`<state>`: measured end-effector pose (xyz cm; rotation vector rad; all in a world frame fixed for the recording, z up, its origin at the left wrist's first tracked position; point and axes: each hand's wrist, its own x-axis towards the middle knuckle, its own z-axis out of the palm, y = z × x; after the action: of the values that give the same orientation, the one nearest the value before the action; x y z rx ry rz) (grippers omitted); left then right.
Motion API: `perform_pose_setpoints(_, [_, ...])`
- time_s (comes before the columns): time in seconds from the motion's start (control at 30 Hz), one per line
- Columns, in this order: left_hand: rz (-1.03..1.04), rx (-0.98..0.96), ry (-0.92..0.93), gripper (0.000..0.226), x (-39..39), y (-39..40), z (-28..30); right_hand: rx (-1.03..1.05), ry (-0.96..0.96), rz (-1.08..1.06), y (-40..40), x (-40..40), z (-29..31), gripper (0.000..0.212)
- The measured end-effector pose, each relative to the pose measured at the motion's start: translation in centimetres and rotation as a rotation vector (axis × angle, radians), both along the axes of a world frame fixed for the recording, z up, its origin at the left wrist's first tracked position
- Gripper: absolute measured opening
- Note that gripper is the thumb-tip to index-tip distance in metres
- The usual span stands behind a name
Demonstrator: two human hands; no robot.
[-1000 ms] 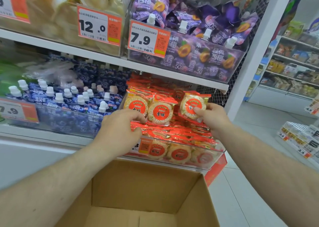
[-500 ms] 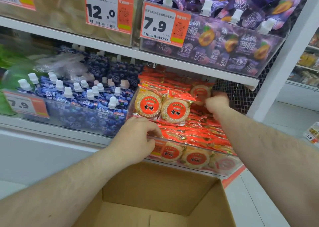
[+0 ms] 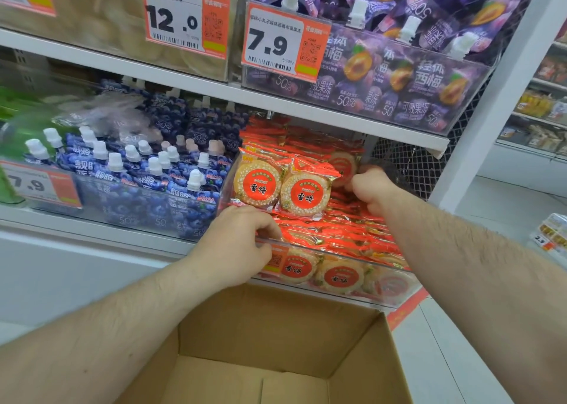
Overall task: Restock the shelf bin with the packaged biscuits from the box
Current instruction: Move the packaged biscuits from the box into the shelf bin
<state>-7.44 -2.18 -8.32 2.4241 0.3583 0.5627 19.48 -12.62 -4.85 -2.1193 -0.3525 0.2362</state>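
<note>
Head view shows our right hand (image 3: pixel 372 189) deep at the 1 o'clock corner of the shelf bin (image 3: pixel 337 258), its grip clenched around a biscuit packet (image 3: pixel 343 165) that a second ago we held upright nearer the front; the packet has since travelled rearward and now stands beside the row of two upright packets (image 3: pixel 283 187). We judge this placement nearly complete, with release as the remaining step. Our left hand (image 3: pixel 237 241) stays at the bin's front edge at 9 o'clock, fingers curled over the clear rim, apparently steadying it; exactly what the fingertips press is hidden. The cardboard box (image 3: pixel 276 357) at 6 o'clock shows only bare floor and flaps in the visible part, so we judge restocking close to its end. Packets are glossy red-orange film with crimped ends, each showing a round, pebbled, pale biscuit under a red disc label. The bin is rigid transparent plastic, well filled. Spouted blue pouches (image 3: pixel 147 170) fill the neighbouring bin at 10 o'clock.
</note>
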Motion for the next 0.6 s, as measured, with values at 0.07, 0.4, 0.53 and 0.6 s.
perform_pose_setpoints(0.07, [-0.003, -0.026, -0.017, 0.028, -0.1, 0.1, -0.1, 0.013, -0.028, 0.005, -0.4, -0.1, 0.0, 0.027])
perform_pose_setpoints(0.4, [-0.098, -0.041, -0.238, 0.027, -1.4, -1.0, 0.6, 0.091, -0.234, -0.083, -2.7, -5.0, 1.1, 0.034])
perform_pose_setpoints(0.53, [-0.195, -0.026, -0.124, 0.022, -2.5, -1.2, -0.6, 0.261, -0.556, -0.079, -3.2, -13.4, 1.0, 0.014])
perform_pose_setpoints(0.6, [-0.226, 0.023, 0.012, 0.020, -3.2, -0.9, -2.0, 0.402, -0.637, 0.047, -3.2, -17.5, -0.6, 0.018])
